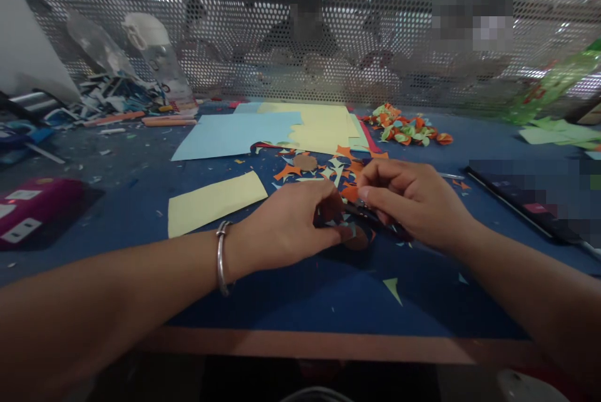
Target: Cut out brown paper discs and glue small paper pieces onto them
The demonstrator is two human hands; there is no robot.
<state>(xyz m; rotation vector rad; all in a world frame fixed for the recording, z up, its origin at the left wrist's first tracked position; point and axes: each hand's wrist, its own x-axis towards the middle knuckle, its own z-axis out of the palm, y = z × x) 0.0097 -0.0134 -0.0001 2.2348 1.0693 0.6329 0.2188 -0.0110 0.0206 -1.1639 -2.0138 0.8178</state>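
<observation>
My left hand (291,220), with a silver bangle at the wrist, arches low over the table. Its thumb and fingers are apart, and some fingertips are hidden. Close to its thumb lies a round brown disc (357,239) with paper bits on it. My right hand (413,201) is closed in a pinch at a small orange paper piece (350,193). Beneath the right hand a dark, slim object (370,214) shows in part; its kind is unclear. Orange and pale paper scraps (335,173) lie just beyond both hands, around a second brown disc (305,162).
A pale yellow paper strip (216,201) lies left; blue (239,133) and yellow sheets (323,123) lie behind. Farther back are curled paper pieces (408,129) and a perforated metal screen (225,32). A magenta box (37,208), bottle (162,61) and phone (521,201) flank the space.
</observation>
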